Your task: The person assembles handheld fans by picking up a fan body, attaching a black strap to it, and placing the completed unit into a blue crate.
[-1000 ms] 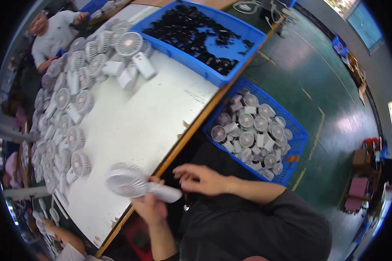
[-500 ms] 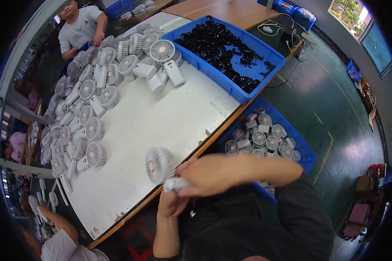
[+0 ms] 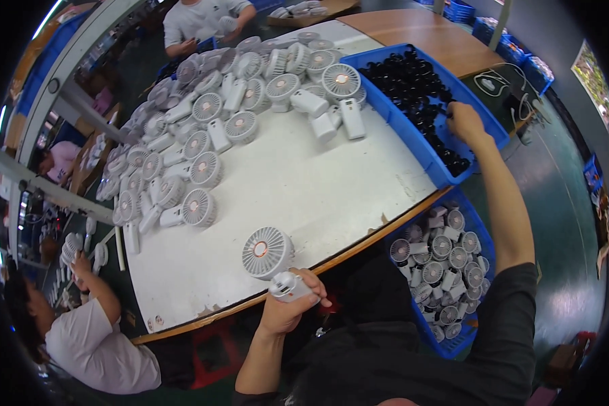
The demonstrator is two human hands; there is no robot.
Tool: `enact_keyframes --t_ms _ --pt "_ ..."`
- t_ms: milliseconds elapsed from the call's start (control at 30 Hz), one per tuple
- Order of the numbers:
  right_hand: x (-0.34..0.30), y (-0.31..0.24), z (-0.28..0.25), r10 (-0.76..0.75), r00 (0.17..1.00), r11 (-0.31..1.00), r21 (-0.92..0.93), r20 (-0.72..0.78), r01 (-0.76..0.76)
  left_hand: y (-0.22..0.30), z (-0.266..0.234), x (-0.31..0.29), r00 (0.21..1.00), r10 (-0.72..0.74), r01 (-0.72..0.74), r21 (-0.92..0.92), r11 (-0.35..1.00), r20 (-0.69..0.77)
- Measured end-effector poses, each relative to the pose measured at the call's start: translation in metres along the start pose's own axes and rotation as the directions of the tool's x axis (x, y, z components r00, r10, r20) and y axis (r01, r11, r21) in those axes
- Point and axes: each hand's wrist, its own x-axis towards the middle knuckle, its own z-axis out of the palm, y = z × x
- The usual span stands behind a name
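My left hand [image 3: 287, 312] is closed round the handle of a white handheld fan [image 3: 265, 252] at the table's near edge. The round caged head with its orange-rimmed centre points up and away from me, and the handle end faces me. To the far right, my right hand [image 3: 465, 123] reaches into a blue tray [image 3: 402, 139] of small black plastic pieces [image 3: 413, 88]. Its fingers are bent together at the edge of the pile; whatever is between the fingertips is hidden.
Many white handheld fans [image 3: 206, 169] lie heaped along the left and far side of the white table [image 3: 304, 183]. A blue crate [image 3: 446, 348] of fans stands below the table's right edge. One co-worker [image 3: 206, 24] is across the table, another [image 3: 101, 331] at the lower left.
My right hand has left the fan at my left hand and swung far right into the tray of black pieces. The left hand still grips the fan. The whole view has shifted.
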Motion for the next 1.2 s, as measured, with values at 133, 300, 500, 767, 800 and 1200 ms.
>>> enact_keyframes --t_ms 133,300,500,767,800,1200 --pt "-0.004 -0.013 -0.008 -0.113 0.987 0.971 0.2 -0.113 0.134 -0.003 0.002 0.002 0.989 -0.026 0.063 0.266 0.962 -0.143" --pt "-0.011 -0.015 -0.004 0.011 0.998 0.905 0.425 -0.057 0.015 -0.001 0.003 0.001 0.981 -0.042 0.098 0.295 0.951 -0.191" --pt "-0.065 -0.078 -0.04 -0.076 0.997 0.551 0.832 -0.029 0.066 0.001 0.003 0.003 0.968 0.001 0.094 0.369 0.925 -0.25" --pt "-0.252 -0.214 -0.019 -0.703 0.651 -0.026 0.903 0.288 -0.428 -0.013 0.026 0.007 0.956 0.218 -0.087 0.517 0.851 -0.198" --pt "-0.261 -0.223 -0.007 -0.613 0.771 -0.103 0.95 0.173 -0.296 -0.013 0.024 0.004 0.945 0.218 -0.068 0.508 0.859 -0.243" --pt "-0.269 -0.228 0.002 -0.55 0.813 0.207 0.912 -0.191 0.354 -0.002 0.018 -0.004 0.946 -0.07 0.149 0.233 0.961 -0.317"
